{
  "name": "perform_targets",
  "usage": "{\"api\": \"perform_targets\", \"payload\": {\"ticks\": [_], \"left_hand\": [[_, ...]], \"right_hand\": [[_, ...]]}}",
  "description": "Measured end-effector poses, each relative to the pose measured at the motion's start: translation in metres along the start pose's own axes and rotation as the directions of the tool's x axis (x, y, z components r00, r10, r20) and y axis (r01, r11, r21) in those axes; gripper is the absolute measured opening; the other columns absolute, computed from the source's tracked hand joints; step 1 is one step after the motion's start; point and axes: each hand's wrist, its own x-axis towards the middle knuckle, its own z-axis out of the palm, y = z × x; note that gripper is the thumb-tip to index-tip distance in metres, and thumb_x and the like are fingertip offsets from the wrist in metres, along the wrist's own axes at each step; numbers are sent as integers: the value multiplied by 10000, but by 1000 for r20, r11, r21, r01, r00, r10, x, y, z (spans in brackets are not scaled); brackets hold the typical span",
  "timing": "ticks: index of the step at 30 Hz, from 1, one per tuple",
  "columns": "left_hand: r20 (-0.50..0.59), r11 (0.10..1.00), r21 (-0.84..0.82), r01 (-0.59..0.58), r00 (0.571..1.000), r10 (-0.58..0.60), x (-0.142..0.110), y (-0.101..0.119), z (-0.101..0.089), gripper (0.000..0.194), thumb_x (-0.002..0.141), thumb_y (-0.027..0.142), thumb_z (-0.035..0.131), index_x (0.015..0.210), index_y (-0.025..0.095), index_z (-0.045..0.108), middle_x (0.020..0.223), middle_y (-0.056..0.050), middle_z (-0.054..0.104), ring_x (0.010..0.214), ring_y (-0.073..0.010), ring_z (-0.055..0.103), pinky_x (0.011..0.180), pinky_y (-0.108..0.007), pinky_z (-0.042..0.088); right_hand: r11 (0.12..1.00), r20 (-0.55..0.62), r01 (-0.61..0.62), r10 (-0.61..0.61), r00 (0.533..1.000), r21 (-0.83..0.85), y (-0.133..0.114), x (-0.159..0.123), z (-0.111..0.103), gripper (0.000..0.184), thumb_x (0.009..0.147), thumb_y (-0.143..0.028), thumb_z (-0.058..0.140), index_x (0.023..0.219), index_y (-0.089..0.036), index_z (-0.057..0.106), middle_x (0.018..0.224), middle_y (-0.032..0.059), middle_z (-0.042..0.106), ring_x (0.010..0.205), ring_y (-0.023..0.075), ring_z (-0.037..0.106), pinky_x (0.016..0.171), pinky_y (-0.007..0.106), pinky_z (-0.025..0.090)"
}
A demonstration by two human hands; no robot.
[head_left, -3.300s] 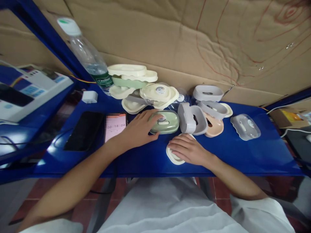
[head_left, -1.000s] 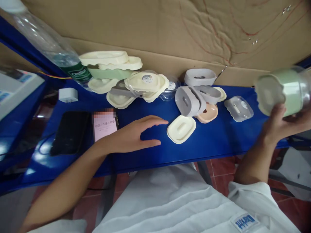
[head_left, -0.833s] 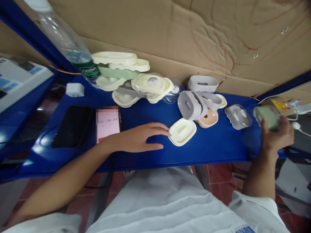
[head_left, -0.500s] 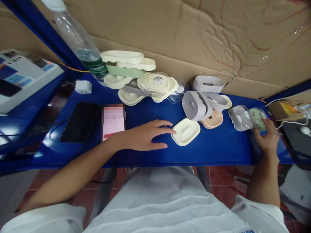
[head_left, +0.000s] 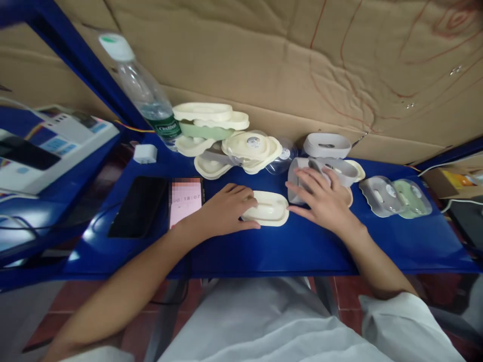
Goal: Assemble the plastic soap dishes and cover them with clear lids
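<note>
My left hand (head_left: pixel 226 208) grips the left end of a cream soap-dish tray (head_left: pixel 268 207) that lies flat on the blue table (head_left: pixel 264 246). My right hand (head_left: pixel 320 198) has its fingers spread over a grey soap-dish part (head_left: pixel 296 171) just behind the cream tray. A green dish under a clear lid (head_left: pixel 413 197) rests at the right end of the table, next to a grey dish with a clear lid (head_left: pixel 379 196).
A pile of cream and green dish parts (head_left: pixel 211 130) sits at the back, with a water bottle (head_left: pixel 145 95) to its left. A phone showing a timer (head_left: pixel 184 198), a dark phone (head_left: pixel 138 206) and a white charger (head_left: pixel 145 153) lie at left. Cardboard forms the back wall.
My right hand set the green lidded dish down at the far right, let go and came back to the grey part. My left hand closed on the cream tray.
</note>
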Motion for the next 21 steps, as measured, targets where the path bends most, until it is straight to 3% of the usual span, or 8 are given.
{"api": "perform_targets", "payload": {"ticks": [2, 5, 7, 10, 12, 16, 18, 21], "left_hand": [[-22, 996, 73, 59, 998, -57, -2, -12, -3, 547, 909, 600, 847, 1225, 167, 738, 1288, -164, 722, 1263, -394, 659, 1106, -531, 487], [-55, 989, 97, 113, 993, -108, -4, -20, -4, 521, 949, 491, 823, 1351, 190, 684, 1319, -175, 711, 1284, -404, 649, 1117, -547, 484], [-58, 990, 58, 129, 990, -126, -4, -20, -3, 478, 984, 422, 774, 1400, 215, 663, 1342, -166, 707, 1282, -395, 655, 1126, -551, 487], [-30, 990, 1, 138, 990, -138, -5, -24, -5, 440, 989, 386, 737, 1396, 233, 674, 1392, -152, 692, 1307, -391, 652, 1159, -572, 485], [-11, 987, -7, 161, 987, -161, -7, -29, -7, 445, 987, 370, 710, 1410, 238, 669, 1421, -146, 676, 1338, -388, 641, 1175, -580, 488], [17, 983, -48, 176, 984, -175, -9, -38, -10, 474, 993, 349, 673, 1450, 228, 647, 1453, -146, 641, 1378, -379, 618, 1174, -569, 516], [33, 986, -87, 141, 990, -139, -8, -34, -9, 473, 993, 342, 686, 1453, 234, 646, 1484, -144, 612, 1376, -373, 621, 1177, -564, 521], [65, 986, -127, 107, 993, -100, -6, -22, -6, 470, 991, 354, 725, 1444, 265, 638, 1572, -133, 543, 1349, -376, 646, 1175, -586, 528]], "right_hand": [[1000, 19, -2, 2, 1000, 20, 1, -4, 13, 388, 1041, -396, 742, 1397, -243, 716, 1629, 161, 606, 1534, 407, 539, 1258, 676, 430], [995, -65, 28, -22, 998, 93, 5, -16, 17, 82, 1050, -262, 716, 1058, -216, 784, 1460, 134, 731, 1518, 370, 572, 1235, 615, 522], [978, -134, 38, -11, 991, 204, 3, -19, 12, 122, 1062, -233, 694, 963, -224, 766, 1357, 111, 777, 1454, 330, 640, 1214, 569, 570], [930, -186, 19, 53, 981, 367, -3, -17, 7, 114, 1079, -256, 675, 1007, -236, 762, 1350, 109, 774, 1379, 301, 700, 1172, 528, 614], [911, -210, -16, 112, 971, 411, -7, -15, 8, 129, 1094, -251, 645, 1155, -242, 758, 1387, 119, 758, 1369, 293, 707, 1174, 519, 610], [897, -248, -163, 282, 927, 411, -4, -15, 16, 403, 1119, -240, 564, 1521, -251, 586, 1477, 142, 716, 1396, 300, 690, 1173, 537, 601], [864, -268, -242, 385, 883, 441, -1, -18, 18, 398, 1127, -281, 551, 1523, -259, 576, 1431, 138, 739, 1337, 306, 723, 1131, 535, 624], [746, -257, -297, 527, 810, 596, -2, -21, 18, 339, 1139, -341, 539, 1464, -274, 608, 1369, 121, 763, 1271, 293, 756, 1095, 503, 643]]}}
